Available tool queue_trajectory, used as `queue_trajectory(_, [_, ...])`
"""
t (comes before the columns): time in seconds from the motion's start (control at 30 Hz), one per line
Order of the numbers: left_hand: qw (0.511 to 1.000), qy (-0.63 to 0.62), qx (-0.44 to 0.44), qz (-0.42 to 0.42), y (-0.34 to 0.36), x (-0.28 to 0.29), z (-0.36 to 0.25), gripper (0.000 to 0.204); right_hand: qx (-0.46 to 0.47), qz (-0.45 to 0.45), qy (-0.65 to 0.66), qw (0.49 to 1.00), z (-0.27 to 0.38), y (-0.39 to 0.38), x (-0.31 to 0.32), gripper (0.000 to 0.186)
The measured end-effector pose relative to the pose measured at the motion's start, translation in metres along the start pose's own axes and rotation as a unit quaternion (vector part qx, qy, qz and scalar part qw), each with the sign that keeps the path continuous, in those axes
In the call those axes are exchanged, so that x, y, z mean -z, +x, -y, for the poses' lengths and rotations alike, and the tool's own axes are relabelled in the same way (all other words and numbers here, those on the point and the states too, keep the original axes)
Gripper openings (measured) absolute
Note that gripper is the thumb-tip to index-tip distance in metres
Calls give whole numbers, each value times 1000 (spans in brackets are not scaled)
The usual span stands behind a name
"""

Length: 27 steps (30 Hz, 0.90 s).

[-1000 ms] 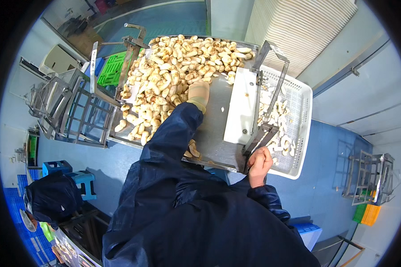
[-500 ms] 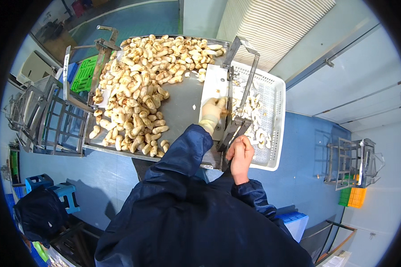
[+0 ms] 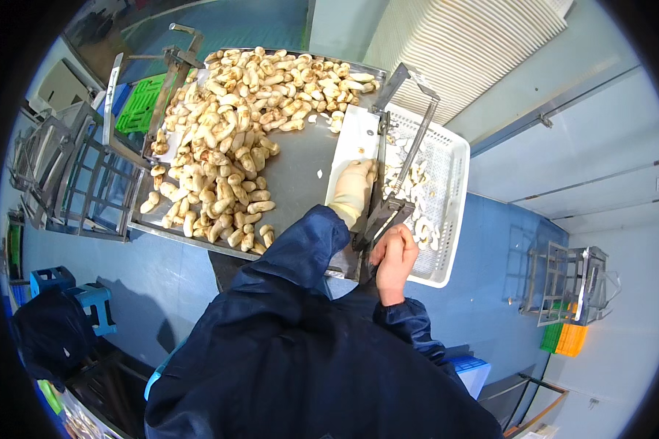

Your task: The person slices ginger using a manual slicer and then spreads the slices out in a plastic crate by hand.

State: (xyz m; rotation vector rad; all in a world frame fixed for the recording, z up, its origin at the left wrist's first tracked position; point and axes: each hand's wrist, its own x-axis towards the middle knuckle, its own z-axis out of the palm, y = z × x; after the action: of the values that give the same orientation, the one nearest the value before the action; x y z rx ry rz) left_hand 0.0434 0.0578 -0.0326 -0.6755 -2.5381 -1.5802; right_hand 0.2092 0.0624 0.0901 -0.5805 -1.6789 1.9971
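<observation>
My left hand [image 3: 353, 189], in a pale glove, rests on the white board [image 3: 359, 130] of a hinged metal slicer. Its fingers are curled up against the blade side; what they hold is hidden. My bare right hand [image 3: 395, 257] is closed around the near end of the slicer's lever [image 3: 383, 219], whose metal frame [image 3: 422, 143] slants upward. Whole mushrooms [image 3: 223, 139], cream with brown patches, are heaped on the steel table [image 3: 300, 164] to the left. Thin white mushroom slices [image 3: 417, 179] lie in the white perforated basket [image 3: 458, 190] right of the blade.
A second slicer [image 3: 172, 88] is fixed at the table's left edge, with a green crate [image 3: 141, 104] beyond it. Stacked ribbed white trays [image 3: 468, 51] stand behind the basket. Metal racks [image 3: 95, 175] are at the left. A blue stool [image 3: 95, 304] stands on the blue floor.
My left fingers have drawn together more tightly beside the blade. My right hand stays on the lever, which has hardly moved. The whole view has shifted slightly.
</observation>
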Motion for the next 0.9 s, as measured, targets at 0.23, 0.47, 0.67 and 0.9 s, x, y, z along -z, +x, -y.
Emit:
queue_trajectory(0.23, [934, -336, 119, 1, -5, 12, -15, 18, 18, 0, -33, 999, -16, -5, 6, 24])
queue_trajectory(0.47, [974, -194, 77, 89, 0, 20, 0, 26, 58, 7, -104, 993, 0, -2, 2, 23])
queue_trajectory(0.67, [991, -74, 50, 103, 7, 15, -9, 18, 84, 0, -53, 995, -43, -9, 19, 26])
queue_trajectory(0.9, [959, -234, 109, 119, -2, 36, 0, 21, 32, 4, -57, 998, 12, 1, -10, 28])
